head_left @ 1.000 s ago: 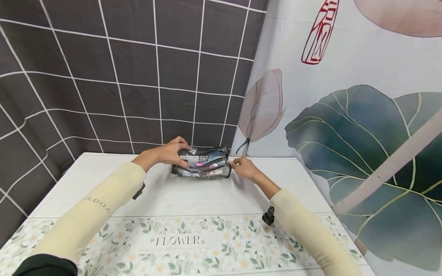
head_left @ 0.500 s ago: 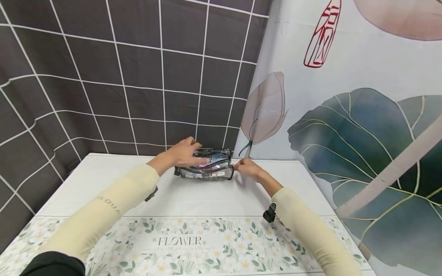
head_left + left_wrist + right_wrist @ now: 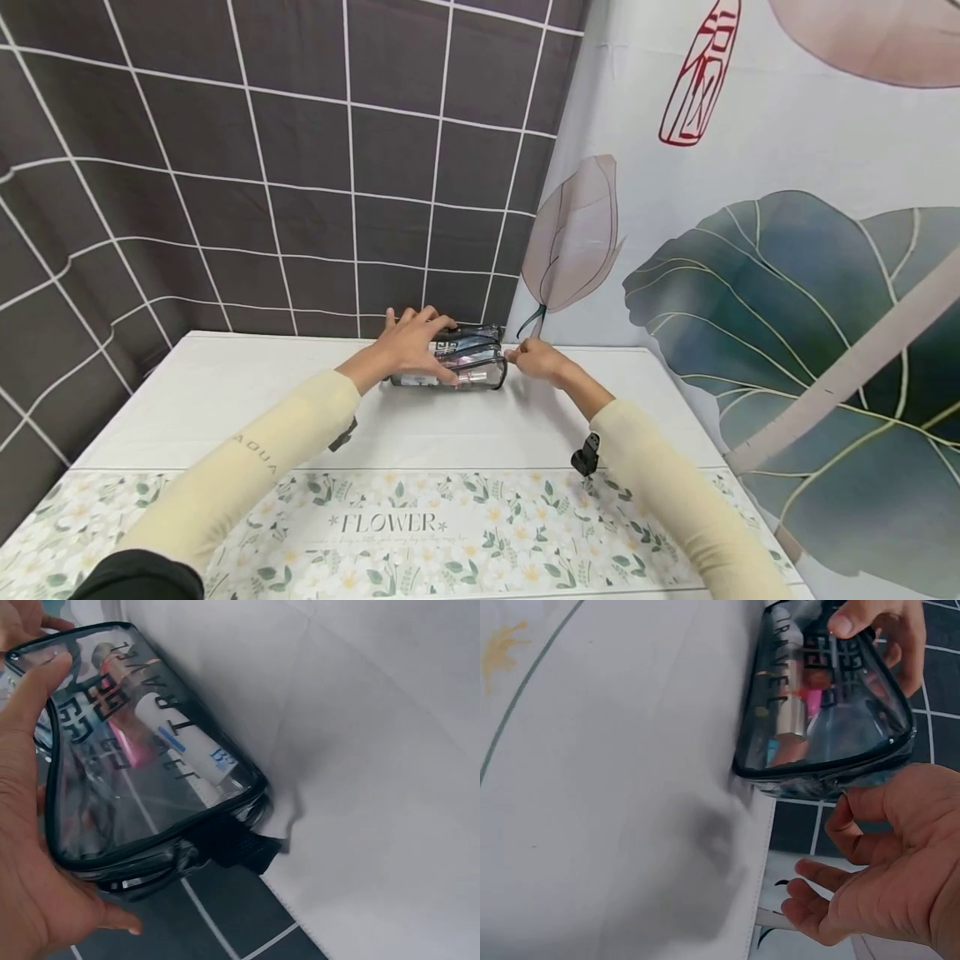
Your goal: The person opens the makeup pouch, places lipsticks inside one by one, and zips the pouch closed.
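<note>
A clear toiletry bag [image 3: 480,354] with black piping sits at the table's back edge in the head view. Through its plastic show a white tube [image 3: 184,739] with blue lettering, a pink item [image 3: 131,746] and a gold-ended tube [image 3: 790,712]. My left hand [image 3: 411,343] grips the bag around its left half, thumb on the near face and fingers spread over the top and back. At the bag's right end my right hand [image 3: 542,362] pinches what looks like the zipper pull, mostly hidden by thumb and forefinger. Its other fingers stay loosely bent in the right wrist view.
The white table [image 3: 300,417] carries a floral printed band [image 3: 390,533] along its front. Behind stands a dark cloth with white grid lines [image 3: 300,167]; a leaf-printed curtain [image 3: 787,292] hangs on the right. A black fabric tab [image 3: 244,851] sticks out from the bag's end.
My left hand has slid right along the bag, lifting partly and then gripping it again nearer the middle. My right hand stays at the right end. The bag has barely moved.
</note>
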Tool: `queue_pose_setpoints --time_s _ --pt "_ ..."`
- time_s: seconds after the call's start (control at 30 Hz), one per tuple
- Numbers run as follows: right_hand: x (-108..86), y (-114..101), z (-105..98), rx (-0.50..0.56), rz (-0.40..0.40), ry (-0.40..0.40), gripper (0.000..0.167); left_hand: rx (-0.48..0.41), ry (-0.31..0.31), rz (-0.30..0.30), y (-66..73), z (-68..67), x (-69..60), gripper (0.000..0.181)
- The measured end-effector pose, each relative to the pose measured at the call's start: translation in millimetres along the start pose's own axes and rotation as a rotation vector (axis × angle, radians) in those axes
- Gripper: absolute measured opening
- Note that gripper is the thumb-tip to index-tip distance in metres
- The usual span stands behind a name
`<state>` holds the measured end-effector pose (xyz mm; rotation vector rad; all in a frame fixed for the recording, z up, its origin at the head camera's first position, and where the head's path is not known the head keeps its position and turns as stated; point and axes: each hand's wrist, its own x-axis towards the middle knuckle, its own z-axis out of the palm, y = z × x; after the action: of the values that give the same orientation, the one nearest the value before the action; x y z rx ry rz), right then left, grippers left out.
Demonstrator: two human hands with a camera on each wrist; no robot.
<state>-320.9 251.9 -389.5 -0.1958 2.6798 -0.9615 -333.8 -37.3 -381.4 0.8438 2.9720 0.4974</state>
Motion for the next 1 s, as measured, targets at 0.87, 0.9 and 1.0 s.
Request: queue_pose_setpoints --time_s 0.87,0.9,1.0 --pt "1.3 -82.4 -30.1 -0.409 -0.010 0.032 0.043 -0.024 0.074 -0.001 -2.6 7.7 2.0 0.096" --pt "2.7 -84.3 -29.3 -0.425 -0.014 0.036 0.042 -0.024 0.076 0.000 -2.5 7.7 2.1 0.096" --pt "23.3 -73.2 -24.2 -0.449 -0.036 0.047 0.046 -0.024 0.084 0.003 -3.2 7.9 2.0 0.095"
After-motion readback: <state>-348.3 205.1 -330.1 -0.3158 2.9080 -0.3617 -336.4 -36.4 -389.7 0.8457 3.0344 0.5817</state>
